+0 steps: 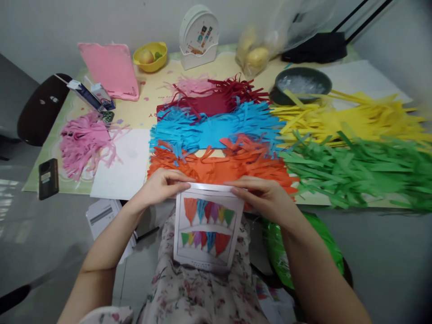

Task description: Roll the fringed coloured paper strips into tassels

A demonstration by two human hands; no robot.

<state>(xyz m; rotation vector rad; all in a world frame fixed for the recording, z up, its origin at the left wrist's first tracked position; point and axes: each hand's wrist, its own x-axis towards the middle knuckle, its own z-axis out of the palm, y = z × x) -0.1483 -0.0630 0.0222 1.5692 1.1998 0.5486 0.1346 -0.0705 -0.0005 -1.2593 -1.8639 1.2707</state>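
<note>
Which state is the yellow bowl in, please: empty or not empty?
Not empty: in the yellow bowl lie a round fruit and something green.

Ahead, the bare left hand point(164, 184) is pinching at eleven o'clock and the bare right hand point(266, 195) at one, bare forearms point(110, 245) slanting inward.

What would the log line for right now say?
left hand: holds printed sheet at top left | right hand: holds its top right | sheet: over lap | ahead: orange fringe on table
</note>
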